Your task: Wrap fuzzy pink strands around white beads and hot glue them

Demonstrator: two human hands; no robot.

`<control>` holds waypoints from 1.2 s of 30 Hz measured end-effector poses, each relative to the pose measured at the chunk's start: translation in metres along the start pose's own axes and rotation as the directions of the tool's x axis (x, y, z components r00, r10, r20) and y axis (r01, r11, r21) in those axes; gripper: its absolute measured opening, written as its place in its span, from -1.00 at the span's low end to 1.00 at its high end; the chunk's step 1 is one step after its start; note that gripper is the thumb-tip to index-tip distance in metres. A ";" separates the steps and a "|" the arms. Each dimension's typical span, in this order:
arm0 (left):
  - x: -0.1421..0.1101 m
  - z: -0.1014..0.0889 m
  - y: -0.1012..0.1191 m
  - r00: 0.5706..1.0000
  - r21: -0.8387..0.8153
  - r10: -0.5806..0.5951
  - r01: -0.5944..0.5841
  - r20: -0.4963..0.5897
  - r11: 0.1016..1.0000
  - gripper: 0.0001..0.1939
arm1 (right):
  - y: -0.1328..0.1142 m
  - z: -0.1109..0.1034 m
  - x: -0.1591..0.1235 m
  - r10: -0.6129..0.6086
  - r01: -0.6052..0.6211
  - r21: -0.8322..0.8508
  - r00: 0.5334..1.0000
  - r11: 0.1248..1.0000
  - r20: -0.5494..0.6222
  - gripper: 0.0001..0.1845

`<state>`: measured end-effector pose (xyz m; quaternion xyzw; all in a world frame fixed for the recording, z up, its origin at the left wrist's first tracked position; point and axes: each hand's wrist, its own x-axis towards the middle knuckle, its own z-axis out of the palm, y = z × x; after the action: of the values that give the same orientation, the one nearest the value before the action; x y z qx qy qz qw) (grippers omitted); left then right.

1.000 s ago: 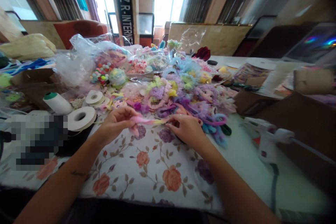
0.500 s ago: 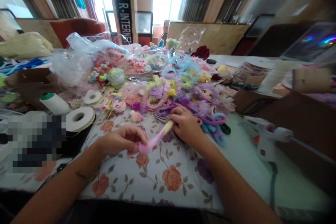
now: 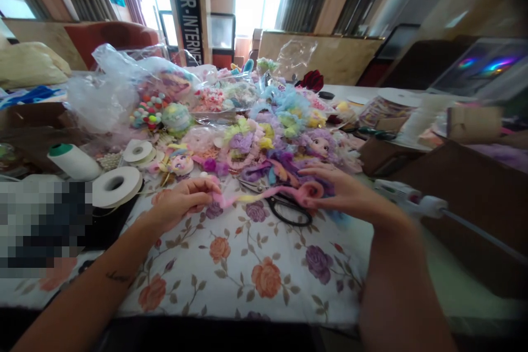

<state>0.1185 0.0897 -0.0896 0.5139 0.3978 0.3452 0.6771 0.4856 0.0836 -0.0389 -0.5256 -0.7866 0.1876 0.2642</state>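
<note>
A soft pastel ribbon (image 3: 247, 198), pink with a yellow stretch, spans the gap between my two hands. The thumb and fingertips of my left hand (image 3: 181, 203) pinch its left end. On the other side, my right hand (image 3: 344, 192) has its thumb and fingers around the ribbon's coiled pink-orange part. Black-handled scissors (image 3: 291, 214) lie on the flowered cloth (image 3: 231, 286), partly under the ribbon. Just beyond them sits a tangle of purple and multicoloured strips (image 3: 276, 170).
A heap of pastel trims, doll heads and plastic bags (image 3: 115, 82) fills the far side. Ribbon spools (image 3: 136, 184) and a thread cone (image 3: 72, 160) stand left. At right are a white glue gun (image 3: 396, 192) and a cardboard box (image 3: 466, 220).
My right hand has moved right and turned, lengthening the ribbon between my hands. My left hand has shifted slightly left and away from me. The scissors show more fully.
</note>
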 end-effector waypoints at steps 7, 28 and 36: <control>-0.006 0.007 0.002 0.998 -0.026 0.006 -0.005 0.067 1.000 -0.79 | -0.057 0.061 0.006 -0.201 0.213 0.139 0.975 0.967 -0.096 -0.59; 0.001 0.008 -0.005 0.987 0.568 0.024 -0.112 0.160 0.815 -0.80 | 0.011 0.017 0.004 0.167 -0.173 -0.204 0.985 0.963 -0.048 -0.61; 0.006 0.006 -0.015 0.993 0.505 0.040 -0.091 0.112 0.859 -0.72 | -0.014 0.015 -0.002 -0.017 -0.008 -0.082 0.954 0.997 -0.299 -0.56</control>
<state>0.1275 0.0889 -0.1047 0.7037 0.4235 0.2255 0.5240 0.4672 0.0765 -0.0429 -0.5564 -0.7460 0.0726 0.3588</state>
